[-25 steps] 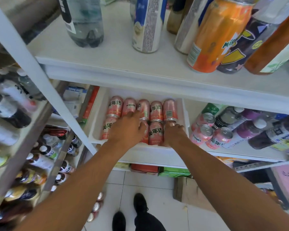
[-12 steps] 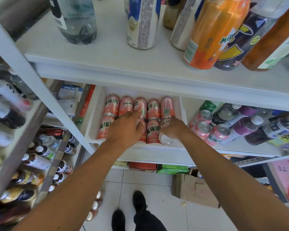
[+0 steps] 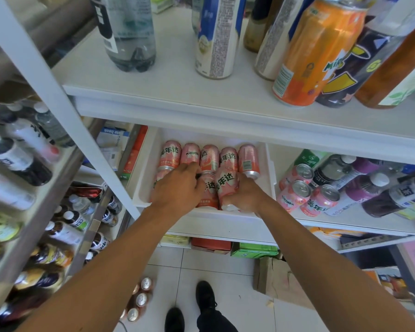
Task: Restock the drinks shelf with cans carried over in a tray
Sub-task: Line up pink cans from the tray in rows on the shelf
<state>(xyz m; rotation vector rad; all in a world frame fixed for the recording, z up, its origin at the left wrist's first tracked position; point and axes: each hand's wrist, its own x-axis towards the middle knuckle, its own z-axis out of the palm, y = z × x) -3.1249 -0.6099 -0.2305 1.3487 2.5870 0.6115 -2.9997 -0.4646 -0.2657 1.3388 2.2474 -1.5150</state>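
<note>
A white tray (image 3: 141,183) sits on the middle shelf, holding several pink Mirinda cans (image 3: 210,156) in two rows. My right hand (image 3: 246,196) grips one pink can (image 3: 227,185), which is tilted and lifted out of the front row, its base toward me. Over the front-left cans lies my left hand (image 3: 177,188), its fingers curled onto the top of a can (image 3: 207,192). Three more pink cans (image 3: 300,192) stand on the shelf just right of the tray.
Dark and purple bottles (image 3: 374,188) crowd the shelf to the right. The upper shelf (image 3: 177,92) carries tall bottles and an orange can (image 3: 314,53). Bottle racks fill the left side. On the floor are loose cans (image 3: 141,298), a cardboard box (image 3: 280,279) and my shoes.
My right hand has lifted and tilted a can out of the tray's front row. My left hand has stayed on the front-left cans.
</note>
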